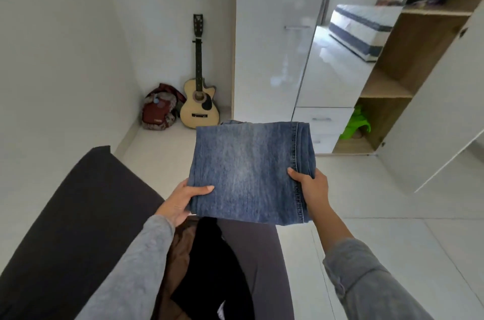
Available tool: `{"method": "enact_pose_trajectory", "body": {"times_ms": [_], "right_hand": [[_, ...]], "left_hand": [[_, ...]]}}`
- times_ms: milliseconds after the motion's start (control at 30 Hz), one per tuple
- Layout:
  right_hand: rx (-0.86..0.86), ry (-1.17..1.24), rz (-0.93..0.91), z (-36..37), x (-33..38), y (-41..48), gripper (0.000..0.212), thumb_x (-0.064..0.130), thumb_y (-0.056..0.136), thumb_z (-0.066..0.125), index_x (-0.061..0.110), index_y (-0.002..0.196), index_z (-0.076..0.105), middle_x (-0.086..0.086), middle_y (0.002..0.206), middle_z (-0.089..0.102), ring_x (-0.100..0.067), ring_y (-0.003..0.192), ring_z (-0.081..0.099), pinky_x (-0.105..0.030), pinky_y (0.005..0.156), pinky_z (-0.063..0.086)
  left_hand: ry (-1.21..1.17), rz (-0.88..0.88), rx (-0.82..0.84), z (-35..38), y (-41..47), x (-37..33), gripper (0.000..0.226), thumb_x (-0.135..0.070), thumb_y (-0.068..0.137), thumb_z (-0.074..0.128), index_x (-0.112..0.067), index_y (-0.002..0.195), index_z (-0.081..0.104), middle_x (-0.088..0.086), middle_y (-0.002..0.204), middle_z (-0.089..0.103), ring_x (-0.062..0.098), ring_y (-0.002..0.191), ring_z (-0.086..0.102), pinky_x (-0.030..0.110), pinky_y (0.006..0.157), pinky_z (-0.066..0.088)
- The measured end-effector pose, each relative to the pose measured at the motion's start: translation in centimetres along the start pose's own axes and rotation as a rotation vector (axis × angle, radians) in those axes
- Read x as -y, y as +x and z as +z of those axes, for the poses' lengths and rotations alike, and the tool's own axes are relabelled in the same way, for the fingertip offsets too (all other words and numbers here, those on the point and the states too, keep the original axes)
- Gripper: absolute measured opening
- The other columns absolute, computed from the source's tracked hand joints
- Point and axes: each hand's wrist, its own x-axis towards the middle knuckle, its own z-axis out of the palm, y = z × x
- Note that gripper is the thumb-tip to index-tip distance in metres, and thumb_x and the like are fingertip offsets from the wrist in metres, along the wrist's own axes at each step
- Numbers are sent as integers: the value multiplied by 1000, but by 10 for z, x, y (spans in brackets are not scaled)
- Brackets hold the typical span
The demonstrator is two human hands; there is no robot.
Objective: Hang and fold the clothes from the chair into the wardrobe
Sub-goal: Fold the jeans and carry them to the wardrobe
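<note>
Two grips carry the folded jeans (248, 170) flat in the air, above the chair's (65, 228) far edge. The left grip (183, 199) pinches the near left corner, thumb on top, and the right grip (310, 186) clamps the seamed right edge the same way. I judge that holding opposite sides keeps the stacked layers from sliding apart on the way to a shelf. A brown garment (180, 254) and a black garment (214, 267) lie on the chair seat, not yet dealt with.

The wardrobe (272, 31) stands ahead, its right compartment open, with a bare wooden shelf (385, 89) above a green item (356, 123). The swung-out door (440, 110) narrows the approach from the right. A guitar (199, 99) and a backpack (159, 110) sit in the corner, well apart from that route.
</note>
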Motion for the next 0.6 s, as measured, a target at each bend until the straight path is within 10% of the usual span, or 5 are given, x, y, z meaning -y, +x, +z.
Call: {"method": "enact_pose_trajectory", "body": {"times_ms": [600], "right_hand": [[-268,-3,-400,-238,183,20,38,22,69,83,10,100,66,-7,97,70,-22,87,68,-37,79,55]], "left_hand": [[60,333,338,289,37,-134,38,-21,82,71,-9,116,60,10,109,69,27,98,66,38,81,54]]}}
